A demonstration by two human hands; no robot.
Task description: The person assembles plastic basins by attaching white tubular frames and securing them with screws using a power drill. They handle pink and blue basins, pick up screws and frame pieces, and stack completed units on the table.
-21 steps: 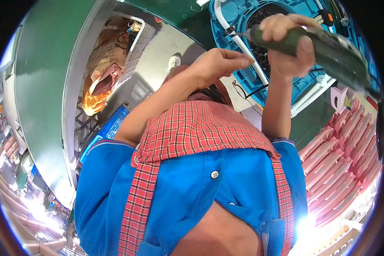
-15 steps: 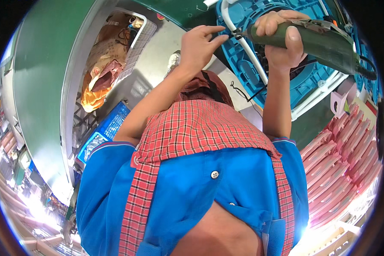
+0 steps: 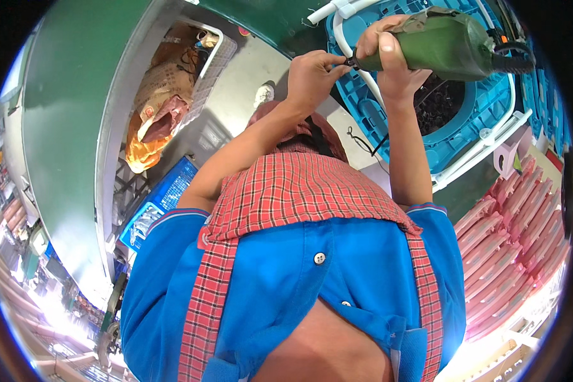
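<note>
Right now, the right hand (image 3: pixel 399 71) is wrapped around a green power tool (image 3: pixel 442 48), whose tip meets a small black part (image 3: pixel 351 62) at a white tube (image 3: pixel 342 37). The left hand (image 3: pixel 313 79) has thumb and forefinger drawn together at that part; whether they pinch it cannot be told. Below the tool lies a blue plastic frame (image 3: pixel 490 102).
</note>
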